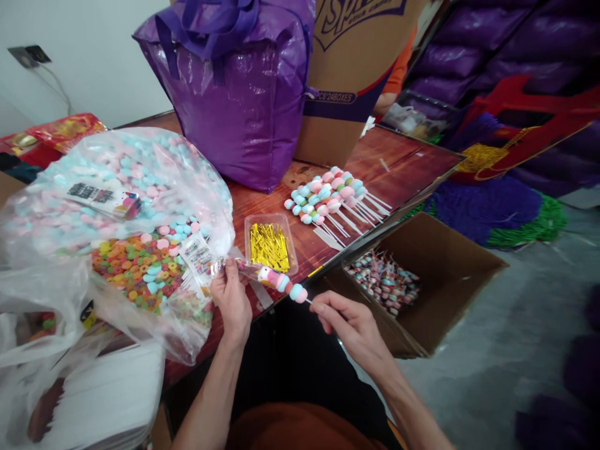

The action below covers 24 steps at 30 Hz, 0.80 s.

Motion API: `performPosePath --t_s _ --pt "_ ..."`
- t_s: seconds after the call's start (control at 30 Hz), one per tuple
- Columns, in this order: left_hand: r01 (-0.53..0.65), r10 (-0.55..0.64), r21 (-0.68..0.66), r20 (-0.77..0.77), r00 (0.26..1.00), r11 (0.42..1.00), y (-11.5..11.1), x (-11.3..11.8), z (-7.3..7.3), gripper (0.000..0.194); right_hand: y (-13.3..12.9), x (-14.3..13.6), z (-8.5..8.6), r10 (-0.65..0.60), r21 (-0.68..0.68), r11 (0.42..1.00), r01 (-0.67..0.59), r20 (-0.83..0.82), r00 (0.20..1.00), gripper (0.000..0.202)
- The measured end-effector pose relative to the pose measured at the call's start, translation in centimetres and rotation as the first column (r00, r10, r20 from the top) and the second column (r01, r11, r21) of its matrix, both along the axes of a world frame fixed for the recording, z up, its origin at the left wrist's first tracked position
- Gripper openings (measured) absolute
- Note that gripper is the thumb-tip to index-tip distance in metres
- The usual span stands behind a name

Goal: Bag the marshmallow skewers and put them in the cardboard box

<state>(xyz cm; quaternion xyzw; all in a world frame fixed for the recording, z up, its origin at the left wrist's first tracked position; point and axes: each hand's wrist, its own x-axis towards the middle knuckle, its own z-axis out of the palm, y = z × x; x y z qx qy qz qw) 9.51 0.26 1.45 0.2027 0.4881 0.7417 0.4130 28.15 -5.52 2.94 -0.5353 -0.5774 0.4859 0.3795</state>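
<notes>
Between my hands is a candy skewer (pixel 297 292) of pink, blue and white sweets, partly inside a clear plastic wrapper (pixel 248 269). My left hand (pixel 232 303) pinches the wrapper near its far end, by the table edge. With thumb and fingers, my right hand (pixel 349 322) grips the white stick at the skewer's lower end. Just beyond stands a clear tray (pixel 293 244) of gold twist ties (pixel 269 247). Farther right, several unwrapped candy skewers (pixel 335 194) lie in a row on the table, sticks toward me.
Plastic bags of loose candy (pixel 140 181) cover the table's left, with printed wrappers (pixel 100 199) on top. A purple bag (pixel 229 112) and cardboard carton (pixel 328 134) stand behind. An open box (pixel 450 300) with wrapped skewers (pixel 384 278) sits below right. Another person's orange sleeve (pixel 400 69) shows behind the carton.
</notes>
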Motion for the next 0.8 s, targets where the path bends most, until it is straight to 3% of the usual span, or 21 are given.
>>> performPosePath --t_s 0.17,0.37,0.63,0.8 --pt "0.022 -0.022 -0.004 0.076 0.997 1.0 -0.2 0.4 -0.3 0.031 -0.1 -0.5 -0.4 -0.012 0.056 0.998 0.011 0.007 1.0 0.028" --pt "0.086 -0.083 -0.033 0.079 0.993 0.996 -0.3 0.1 -0.2 0.034 0.0 -0.9 -0.8 -0.017 0.022 1.0 0.016 0.044 0.999 0.029" --pt "0.299 -0.298 -0.061 0.029 0.954 0.952 -2.0 0.9 0.4 0.032 -0.4 -1.7 -1.9 0.014 0.159 0.986 -0.04 0.158 0.987 0.028" --pt "0.363 -0.352 -0.056 0.152 0.924 0.93 -2.2 1.2 0.8 0.037 -0.6 -2.3 -1.4 0.098 -0.019 0.995 -0.098 -0.047 0.994 0.03"
